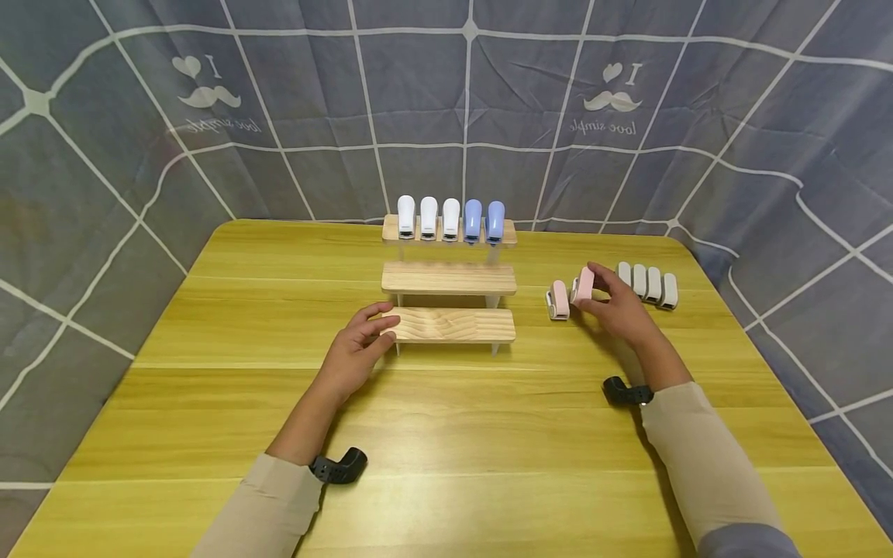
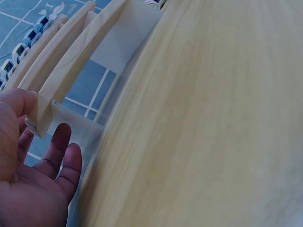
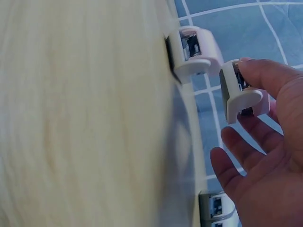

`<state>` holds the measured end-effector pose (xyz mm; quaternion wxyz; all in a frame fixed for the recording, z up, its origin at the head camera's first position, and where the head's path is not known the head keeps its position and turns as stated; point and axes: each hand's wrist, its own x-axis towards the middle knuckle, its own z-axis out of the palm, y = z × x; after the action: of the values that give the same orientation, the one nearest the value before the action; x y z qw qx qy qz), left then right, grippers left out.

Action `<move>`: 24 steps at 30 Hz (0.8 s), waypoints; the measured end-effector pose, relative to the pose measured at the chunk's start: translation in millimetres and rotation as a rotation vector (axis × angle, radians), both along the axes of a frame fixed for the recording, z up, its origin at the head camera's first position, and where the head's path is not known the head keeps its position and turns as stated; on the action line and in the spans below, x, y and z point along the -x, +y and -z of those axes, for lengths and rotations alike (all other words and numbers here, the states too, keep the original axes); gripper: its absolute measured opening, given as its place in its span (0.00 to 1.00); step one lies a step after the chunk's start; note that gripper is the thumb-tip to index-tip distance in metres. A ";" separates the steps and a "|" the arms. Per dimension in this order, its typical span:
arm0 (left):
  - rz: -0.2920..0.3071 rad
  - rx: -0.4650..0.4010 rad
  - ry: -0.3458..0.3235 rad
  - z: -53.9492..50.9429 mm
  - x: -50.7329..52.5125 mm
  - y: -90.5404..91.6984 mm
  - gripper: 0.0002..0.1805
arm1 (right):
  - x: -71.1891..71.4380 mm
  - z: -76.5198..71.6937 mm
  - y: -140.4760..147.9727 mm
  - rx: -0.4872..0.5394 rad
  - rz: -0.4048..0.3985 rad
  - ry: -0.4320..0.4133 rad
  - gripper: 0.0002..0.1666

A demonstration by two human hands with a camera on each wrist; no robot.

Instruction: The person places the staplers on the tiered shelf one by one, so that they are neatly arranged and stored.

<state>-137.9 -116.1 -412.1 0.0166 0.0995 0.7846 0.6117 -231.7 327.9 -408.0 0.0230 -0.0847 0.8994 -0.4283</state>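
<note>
In the head view my right hand (image 1: pixel 617 308) pinches a pink mini stapler (image 1: pixel 582 285) between thumb and fingers. The right wrist view shows this held stapler (image 3: pixel 241 94) lifted off the table, its other fingers spread loosely. A second pink stapler (image 1: pixel 558 300) stands on the table just left of it. My left hand (image 1: pixel 357 349) holds the left end of the lowest board (image 1: pixel 453 325) of a three-tier wooden stand, thumb on its front edge (image 2: pixel 45 113). On the top board (image 1: pixel 508 232) stand three white staplers (image 1: pixel 429 218) and two blue ones (image 1: pixel 473 221).
Several whitish staplers (image 1: pixel 653 285) stand in a row right of my right hand. The stand's middle board (image 1: pixel 449 277) bears nothing. A grey curtain (image 1: pixel 418 93) with white lines hangs behind the wooden table (image 1: pixel 446 434).
</note>
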 end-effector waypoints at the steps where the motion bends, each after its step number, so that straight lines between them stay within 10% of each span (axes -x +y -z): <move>1: 0.001 0.002 -0.003 -5.2 -2.7 1.0 0.18 | -0.5 -1.5 -0.6 -0.004 0.002 0.013 0.47; 9: 0.001 0.012 -0.017 -16.1 -7.8 2.4 0.18 | -6.7 -17.9 -13.9 0.010 -0.009 0.077 0.46; 17: 0.000 0.006 0.002 16.5 7.6 -3.7 0.18 | -15.3 -34.8 -33.0 0.039 -0.042 0.119 0.45; 24: 0.003 0.013 0.036 21.8 9.6 -5.7 0.19 | -24.3 -48.7 -50.9 0.041 -0.101 0.182 0.45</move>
<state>-147.5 -121.7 -433.9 0.0040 0.1118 0.7885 0.6048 -207.3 277.0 -359.3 -0.0387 -0.1691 0.8835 -0.4352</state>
